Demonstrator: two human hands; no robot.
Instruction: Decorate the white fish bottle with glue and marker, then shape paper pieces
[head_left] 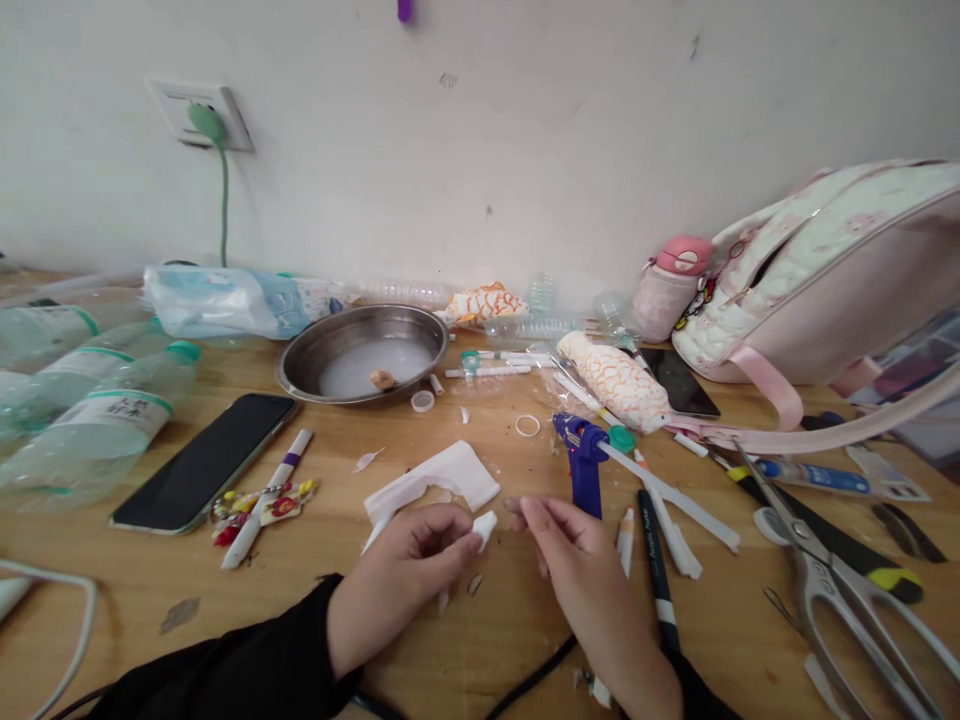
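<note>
Between the thumb and fingers of my left hand is a small folded piece of white paper. My right hand is pinched closed just to the right of it; a tiny greyish bit shows at its fingertips, too small to name. The two hands are apart. Behind them lies a larger torn sheet of white paper. A blue hot glue gun stands beyond my right hand, a long white glue stick poking out of its back and a small red light on its side.
Behind sits a metal bowl of cloudy liquid. Left are a phone and plastic bottles. To the right lie orange-patterned white fish shapes, scissors, a marker and a pink backpack. A black cable runs in front.
</note>
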